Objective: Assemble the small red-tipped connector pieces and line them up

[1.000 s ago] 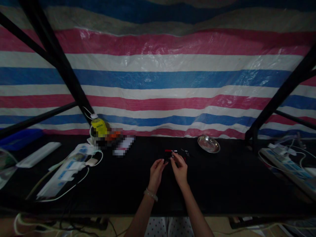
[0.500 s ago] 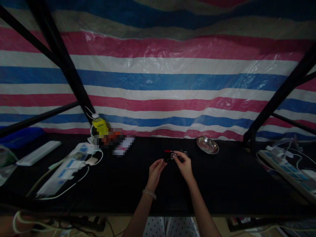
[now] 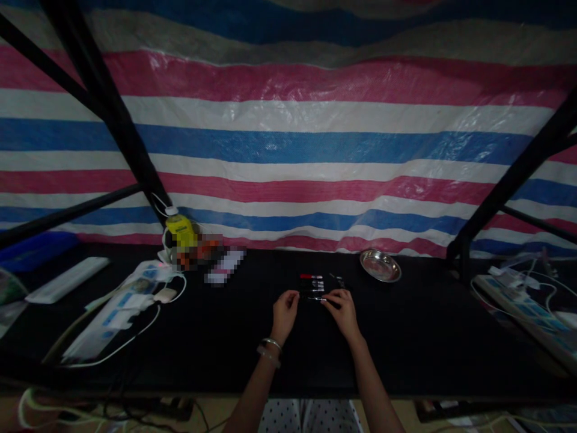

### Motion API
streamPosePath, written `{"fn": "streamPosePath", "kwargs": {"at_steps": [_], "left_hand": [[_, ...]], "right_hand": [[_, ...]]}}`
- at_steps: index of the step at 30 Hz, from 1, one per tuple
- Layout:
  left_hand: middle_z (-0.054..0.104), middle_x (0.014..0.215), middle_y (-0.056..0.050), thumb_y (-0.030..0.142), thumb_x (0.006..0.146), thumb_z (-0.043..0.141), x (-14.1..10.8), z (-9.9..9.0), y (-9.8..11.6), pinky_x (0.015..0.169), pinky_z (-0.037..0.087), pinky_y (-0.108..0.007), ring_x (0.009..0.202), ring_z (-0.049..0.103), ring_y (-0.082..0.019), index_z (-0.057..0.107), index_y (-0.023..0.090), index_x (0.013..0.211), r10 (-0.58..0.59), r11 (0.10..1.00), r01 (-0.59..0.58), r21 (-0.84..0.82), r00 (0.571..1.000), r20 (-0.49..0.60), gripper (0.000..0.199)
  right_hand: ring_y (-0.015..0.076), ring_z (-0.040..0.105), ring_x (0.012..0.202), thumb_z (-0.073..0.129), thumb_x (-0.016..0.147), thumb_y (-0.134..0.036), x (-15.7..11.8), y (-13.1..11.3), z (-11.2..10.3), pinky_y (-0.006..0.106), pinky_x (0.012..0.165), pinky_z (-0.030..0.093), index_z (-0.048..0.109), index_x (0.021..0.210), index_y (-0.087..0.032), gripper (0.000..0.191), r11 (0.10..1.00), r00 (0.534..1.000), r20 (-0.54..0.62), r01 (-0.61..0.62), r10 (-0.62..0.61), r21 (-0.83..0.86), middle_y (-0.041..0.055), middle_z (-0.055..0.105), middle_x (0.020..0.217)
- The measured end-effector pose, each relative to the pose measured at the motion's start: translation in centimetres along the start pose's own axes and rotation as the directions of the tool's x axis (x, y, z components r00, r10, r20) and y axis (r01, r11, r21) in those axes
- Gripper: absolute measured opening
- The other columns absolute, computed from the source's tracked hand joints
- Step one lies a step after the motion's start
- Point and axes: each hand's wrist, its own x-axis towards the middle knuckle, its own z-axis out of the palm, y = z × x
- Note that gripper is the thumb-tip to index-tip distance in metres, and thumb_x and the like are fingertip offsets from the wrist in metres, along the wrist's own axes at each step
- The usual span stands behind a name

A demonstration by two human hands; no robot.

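Both hands are over the middle of the black desk [image 3: 406, 337], somewhat closer to its far edge than to its near edge, with a slim tool [image 3: 315, 299] lying crosswise between them. The right hand [image 3: 343, 310] has its thumb and forefinger closed on the tool's silver end. The left hand [image 3: 285, 314] has its thumb and fingers drawn together at the tool's dark end, which blends into the desk, so I cannot tell whether it grips it. Bracelets [image 3: 269, 352] circle the left wrist. Just beyond the slim tool, toward the far edge, lie more dark tools with silver ends [image 3: 318, 284] and, farthest out, a red-handled tool [image 3: 310, 276], all roughly parallel to that edge. A few small pieces [image 3: 338, 279], too small to make out, lie just right of them. A round metal dish [image 3: 380, 266] sits near the far edge, to the right of the tools. Left of the middle, by the same edge, stands a yellow bottle [image 3: 181, 231]. A power strip [image 3: 115, 316] with plugs runs along the desk's left part, and another power strip [image 3: 525, 304] lies by its right end.
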Motion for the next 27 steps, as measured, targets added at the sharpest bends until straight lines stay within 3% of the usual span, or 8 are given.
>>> {"fn": "streamPosePath", "kwargs": {"at_steps": [10, 15, 27], "left_hand": [[0.059, 0.071, -0.003, 0.028, 0.075, 0.056, -0.31, 0.09, -0.11, 0.059, 0.043, -0.026, 0.062, 0.054, -0.015, 0.067, 0.02, 0.07, 0.15, 0.968, -0.145, 0.205, 0.989, -0.008, 0.014], [0.059, 0.077, -0.004, 0.026, 0.076, 0.055, -0.36, 0.09, -0.13, 0.059, 0.044, -0.027, 0.063, 0.055, -0.015, 0.067, 0.02, 0.072, 0.158, 0.959, -0.151, 0.241, 0.987, -0.009, 0.014], [0.059, 0.081, -0.004, 0.023, 0.079, 0.046, -0.24, 0.16, -0.87, 0.065, 0.047, -0.028, 0.07, 0.057, -0.015, 0.064, 0.018, 0.078, 0.217, 0.906, -0.217, 0.364, 0.975, 0.041, 0.018]], "right_hand": [[0.0221, 0.05, 0.082, 0.071, 0.068, -0.044, -0.13, 0.61, 0.24, 0.037, 0.077, 0.041, 0.074, 0.079, -0.032, 0.016, 0.997, 1.0, 0.002, -0.012, 0.012, -0.072, 0.0038, 0.06, 0.077], [0.0226, 0.05, 0.083, 0.07, 0.069, -0.041, -0.21, 0.54, 0.22, 0.037, 0.077, 0.04, 0.074, 0.08, -0.033, 0.015, 0.995, 1.0, 0.006, -0.012, 0.012, -0.095, 0.0038, 0.06, 0.077], [0.0214, 0.05, 0.087, 0.062, 0.079, -0.035, -0.43, 1.01, 0.3, 0.035, 0.079, 0.042, 0.072, 0.091, -0.026, 0.018, 0.939, 0.994, 0.1, 0.071, -0.039, -0.336, 0.0059, 0.057, 0.085]]}}
